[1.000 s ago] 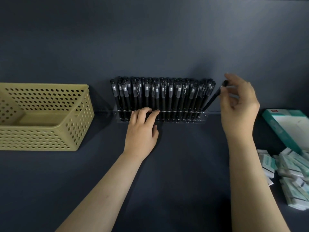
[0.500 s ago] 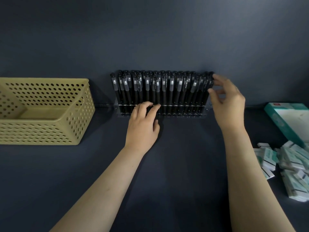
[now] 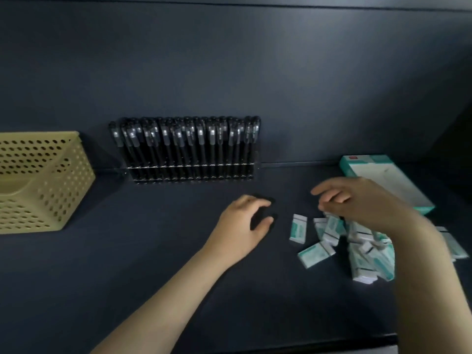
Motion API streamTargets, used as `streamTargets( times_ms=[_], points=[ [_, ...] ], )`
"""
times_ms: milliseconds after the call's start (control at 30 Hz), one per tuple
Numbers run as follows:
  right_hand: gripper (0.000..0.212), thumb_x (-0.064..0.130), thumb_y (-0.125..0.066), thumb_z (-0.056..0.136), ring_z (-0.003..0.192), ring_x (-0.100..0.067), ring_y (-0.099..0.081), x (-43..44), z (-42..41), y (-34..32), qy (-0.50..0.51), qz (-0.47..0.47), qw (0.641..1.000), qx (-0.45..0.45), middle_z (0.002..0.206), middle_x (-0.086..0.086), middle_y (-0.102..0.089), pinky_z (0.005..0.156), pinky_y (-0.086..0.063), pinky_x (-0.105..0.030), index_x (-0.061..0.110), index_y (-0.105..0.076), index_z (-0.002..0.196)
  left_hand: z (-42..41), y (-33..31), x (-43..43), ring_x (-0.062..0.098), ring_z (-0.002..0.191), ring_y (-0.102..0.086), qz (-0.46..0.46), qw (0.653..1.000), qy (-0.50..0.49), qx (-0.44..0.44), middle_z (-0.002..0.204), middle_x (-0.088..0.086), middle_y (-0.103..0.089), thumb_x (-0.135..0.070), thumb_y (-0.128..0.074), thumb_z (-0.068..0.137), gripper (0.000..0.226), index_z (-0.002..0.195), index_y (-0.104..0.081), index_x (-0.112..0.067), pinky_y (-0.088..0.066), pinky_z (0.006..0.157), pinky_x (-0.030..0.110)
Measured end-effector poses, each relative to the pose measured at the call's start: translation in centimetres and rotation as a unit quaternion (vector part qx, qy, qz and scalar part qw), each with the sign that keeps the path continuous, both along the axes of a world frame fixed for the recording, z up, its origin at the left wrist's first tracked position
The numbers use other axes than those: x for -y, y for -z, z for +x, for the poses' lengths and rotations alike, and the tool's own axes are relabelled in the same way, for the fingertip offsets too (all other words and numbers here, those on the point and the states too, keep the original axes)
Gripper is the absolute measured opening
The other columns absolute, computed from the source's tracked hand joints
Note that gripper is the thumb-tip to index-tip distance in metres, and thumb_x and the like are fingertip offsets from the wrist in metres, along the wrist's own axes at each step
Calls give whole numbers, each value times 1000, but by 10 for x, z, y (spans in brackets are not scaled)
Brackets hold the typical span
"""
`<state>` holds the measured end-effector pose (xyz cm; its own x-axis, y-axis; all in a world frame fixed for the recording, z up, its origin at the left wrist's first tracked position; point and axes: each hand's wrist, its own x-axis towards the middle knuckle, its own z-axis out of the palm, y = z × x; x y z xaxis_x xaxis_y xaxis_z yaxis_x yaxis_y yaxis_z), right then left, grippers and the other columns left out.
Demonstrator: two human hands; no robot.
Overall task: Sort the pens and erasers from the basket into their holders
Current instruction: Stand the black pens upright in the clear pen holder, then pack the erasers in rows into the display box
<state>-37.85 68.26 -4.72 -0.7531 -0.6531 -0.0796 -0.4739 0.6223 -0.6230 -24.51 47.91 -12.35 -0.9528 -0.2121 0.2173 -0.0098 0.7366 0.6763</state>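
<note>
Dark blue-grey laminate was seen to form the table [image 3: 153, 264] and the wall behind it. At the left edge a yellow perforated plastic basket [image 3: 66, 190] was set on the table, well apart from everything else. Against the wall at the centre, a clear acrylic pen holder [image 3: 256, 163] was stood, and it was packed with upright black pens [image 3: 189, 146] in close rows, caps up; pale bands were visible on the barrels, but their print was too blurred to be read. At the right, a flat teal and white box [image 3: 388, 180] was laid near the wall, with a small red mark at its far left corner; no lettering on it could be made out. In front of the box, a loose heap of erasers [image 3: 367, 254] in white and teal sleeves was spread on the table, their labels too blurred to be read. The right hand [image 3: 357, 200] was held just above the heap, fingers loosely bent and apart, with nothing gripped. The left hand [image 3: 245, 223] was placed between pen holder and heap, fingers gently curved, likewise unloaded. A single eraser [image 3: 298, 229] was left just beside it.
</note>
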Motion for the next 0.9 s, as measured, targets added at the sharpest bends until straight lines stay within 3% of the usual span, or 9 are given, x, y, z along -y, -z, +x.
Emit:
streamTargets(
  times_ms=[133,233,367,433,533,633,767,900],
  points=[
    [26,20,-76,81,89,-4,-60,-29,-15,5,-33,37,998,26,98,10,-66,75,-45,-10,36,-69,102,-25,-3,-43,12,118,-41,-31,995,20,88,127,-12,-49,-50,-58,89,52,136,-50,-31,-32,106,33],
    [26,25,-76,80,95,-1,-58,-35,-24,8,-89,72,993,16,102,15,-62,82,-45,-13,36,-70,103,-36,-5,-53,11,111,-43,-11,991,16,131,116,-9,-45,-45,-67,85,47,127,-58,-27,-36,101,27],
    [21,22,-78,78,91,-1,-59,-37,-32,11,-142,85,986,9,95,13,-67,79,-45,-15,31,-70,95,-42,-11,-56,-1,82,-48,48,991,-12,125,102,-9,-52,-35,-77,77,30,100,-59,-30,-37,72,8],
    [21,21,-79,77,87,-3,-59,-37,-36,14,-160,71,984,14,92,12,-67,74,-44,-14,30,-68,93,-45,-12,-58,-1,73,-49,76,990,-34,117,96,-9,-56,-31,-78,76,31,94,-54,-29,-38,63,8],
    [26,20,-79,77,85,-5,-56,-36,-41,18,-185,66,980,18,92,11,-63,76,-44,-17,29,-69,99,-50,-11,-63,-2,60,-48,126,986,-58,98,88,-6,-61,-25,-78,77,31,95,-53,-26,-39,59,10],
    [19,18,-80,76,79,-2,-53,-36,-47,20,-203,50,978,24,86,10,-60,74,-44,-18,27,-71,90,-57,-10,-65,-4,58,-50,161,980,-87,77,84,-4,-64,-22,-78,78,28,95,-56,-25,-41,61,11],
    [13,21,-76,80,80,-1,-57,-49,-60,18,-177,-19,982,68,82,12,-64,79,-48,-22,28,-67,82,-68,-11,-68,1,68,-59,224,966,-124,43,85,0,-70,-23,-73,84,17,94,-59,-24,-47,63,16],
    [6,22,-71,85,79,3,-60,-69,-86,12,-44,-117,992,30,83,13,-67,66,-43,-8,26,-68,87,-82,-15,-75,8,70,-63,301,941,-154,20,87,4,-70,-19,-65,90,8,95,-58,-20,-54,66,24]
  ],
)
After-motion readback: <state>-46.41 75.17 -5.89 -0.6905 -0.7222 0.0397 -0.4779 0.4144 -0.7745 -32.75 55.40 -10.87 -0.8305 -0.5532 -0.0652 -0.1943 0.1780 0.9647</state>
